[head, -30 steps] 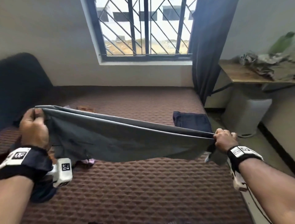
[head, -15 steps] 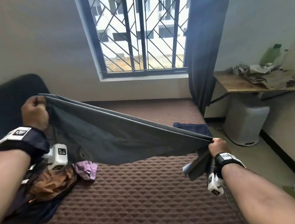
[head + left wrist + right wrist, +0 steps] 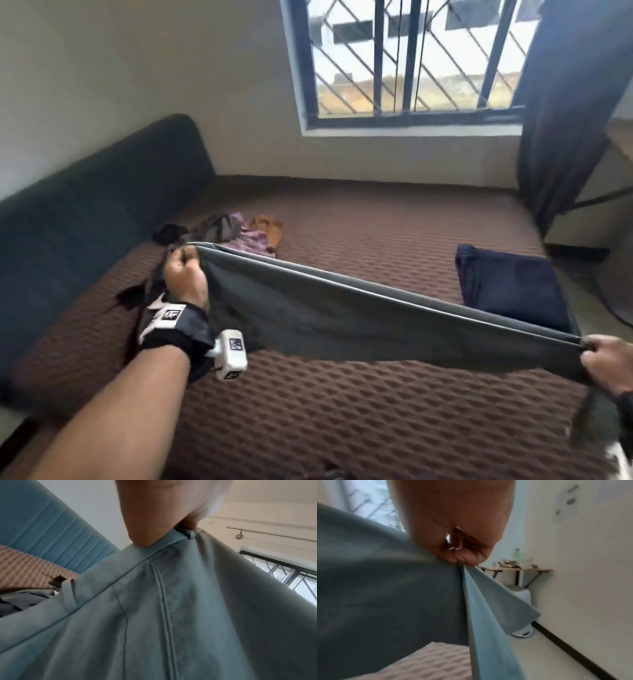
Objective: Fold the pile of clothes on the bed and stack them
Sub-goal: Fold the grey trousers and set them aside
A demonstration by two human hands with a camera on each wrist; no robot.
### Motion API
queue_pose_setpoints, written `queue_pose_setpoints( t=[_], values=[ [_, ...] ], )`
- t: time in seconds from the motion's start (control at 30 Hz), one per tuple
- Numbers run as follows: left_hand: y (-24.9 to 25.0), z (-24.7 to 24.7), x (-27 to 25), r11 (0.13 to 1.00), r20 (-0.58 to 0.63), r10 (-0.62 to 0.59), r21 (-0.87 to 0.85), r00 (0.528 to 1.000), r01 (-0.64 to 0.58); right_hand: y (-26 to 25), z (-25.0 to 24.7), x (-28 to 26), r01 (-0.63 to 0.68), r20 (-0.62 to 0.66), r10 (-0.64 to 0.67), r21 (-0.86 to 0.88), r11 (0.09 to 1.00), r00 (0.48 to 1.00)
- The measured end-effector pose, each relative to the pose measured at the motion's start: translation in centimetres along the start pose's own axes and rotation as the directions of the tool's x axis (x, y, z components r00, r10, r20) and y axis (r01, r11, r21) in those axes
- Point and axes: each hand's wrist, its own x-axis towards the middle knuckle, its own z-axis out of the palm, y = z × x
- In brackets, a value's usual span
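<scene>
Left hand (image 3: 186, 275): its fingers (image 3: 187, 525) are curled tight and pinch the waistband end of the grey trousers (image 3: 342, 315).
Right hand (image 3: 608, 365): its fingers (image 3: 462, 559) are pinched together on the other end of the trousers, where the cloth bunches into folds.
Trousers: they hang in the air between the two sets of fingers, pulled out long and flat, with the top edge straight and the rest dropping below the fingers. They look doubled, leg on leg.
Bed (image 3: 342, 411): it lies under the fingers, and the trousers do not seem to touch it.
Step in hand: I think this is the stretching-out step, before the folds get made.
Next move: it probably needs both hands to lower the trousers flat onto the bed, or to bring one end over to meet the other, keeping the edges lined up.
Folded dark blue cloth (image 3: 510, 287): it sits on the bed just past the right fingers. The stack likely goes there.
Pile of clothes (image 3: 236, 233): it waits on the bed just beyond the left fingers, not yet folded.
</scene>
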Motion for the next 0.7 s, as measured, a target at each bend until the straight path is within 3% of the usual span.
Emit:
queue_pose_setpoints(
  t=[0.03, 0.07, 0.17, 0.23, 0.3, 0.4, 0.5, 0.53, 0.63, 0.7],
  values=[
    [-1.3, -0.8, 0.3, 0.999, -0.019, 0.014, 0.031, 1.0, -0.014, 0.0, 0.4, -0.9, -0.116, 0.149, 0.094, 0.143, 0.983, 0.984],
    [-2.4, -1.3, -0.1, 0.999, -0.017, 0.003, 0.052, 1.0, -0.002, 0.7, -0.1, -1.7, -0.174, 0.308, 0.108, 0.197, 0.965, 0.945],
    [-4.4, -2.0, -0.4, 0.989, 0.026, -0.023, 0.149, 0.999, 0.019, 0.2, -4.1, -5.9, -0.295, 0.48, 0.209, 0.111, 0.949, 0.852],
    [-6.1, -1.3, 0.4, 0.959, 0.048, -0.067, 0.279, 0.997, 0.051, -0.4, -5.0, -5.9, -0.346, 0.575, 0.236, 0.088, 0.934, 0.784],
    [-7.6, 0.3, 1.9, 0.917, 0.09, -0.128, 0.39, 0.988, 0.084, -2.0, -5.9, -5.0, -0.33, 0.601, 0.214, 0.088, 0.94, 0.77],
    [-10.5, 4.9, 3.8, 0.786, 0.171, -0.27, 0.608, 0.948, 0.114, -5.2, -5.0, -2.8, -0.148, 0.622, 0.033, 0.134, 0.98, 0.782],
    [-13.7, 9.0, 3.3, 0.725, 0.314, -0.298, 0.689, 0.902, -0.001, -8.8, -2.9, -3.0, -0.119, 0.726, -0.044, 0.172, 0.978, 0.686],
    [-14.5, 10.3, 2.2, 0.738, 0.407, -0.285, 0.671, 0.868, -0.072, -9.7, -2.0, -3.5, -0.117, 0.718, -0.059, 0.193, 0.974, 0.693],
    [-15.6, 14.1, -5.1, 0.789, 0.645, -0.3, 0.582, 0.703, -0.198, -9.6, 1.5, -6.1, -0.178, 0.683, -0.034, 0.237, 0.955, 0.73],
    [-16.5, 15.5, -11.9, 0.793, 0.767, -0.369, 0.555, 0.525, -0.254, -7.7, 3.9, -8.1, -0.275, 0.745, 0.049, 0.184, 0.944, 0.665]
  ],
)
